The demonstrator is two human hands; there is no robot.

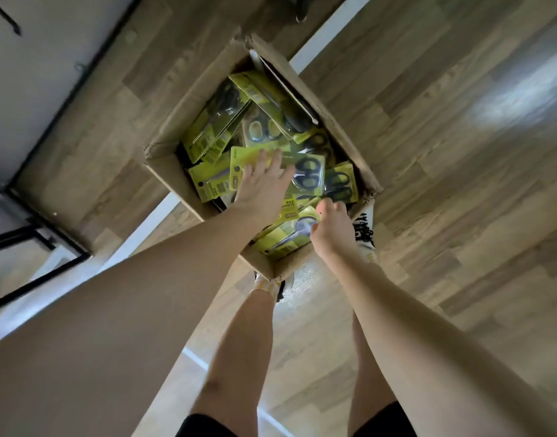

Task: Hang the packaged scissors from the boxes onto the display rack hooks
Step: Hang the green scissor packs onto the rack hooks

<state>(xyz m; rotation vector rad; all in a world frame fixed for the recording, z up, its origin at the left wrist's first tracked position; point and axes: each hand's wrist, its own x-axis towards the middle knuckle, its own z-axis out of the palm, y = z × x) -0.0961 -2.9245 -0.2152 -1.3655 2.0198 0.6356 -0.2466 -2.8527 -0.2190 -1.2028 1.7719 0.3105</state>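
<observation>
An open cardboard box [166, 127] stands on the floor, filled with several yellow packs of scissors lying at all angles. My left hand [264, 184] reaches into it, fingers spread flat on a yellow pack of black-handled scissors [307, 175] on top of the heap. My right hand [329, 230] is at the box's near right corner with its fingers curled. It hovers over a pack of silver scissors [286, 238] and touches the lower edge of another black-handled pack [340, 184]. Whether it grips either pack is unclear.
The box sits on a wood-pattern floor [460, 152] just in front of my shoes [364, 231]. A black metal frame [34, 244] and a white panel with a dark hook [9, 22] stand at the left. A dark object [299, 7] shows at the top edge.
</observation>
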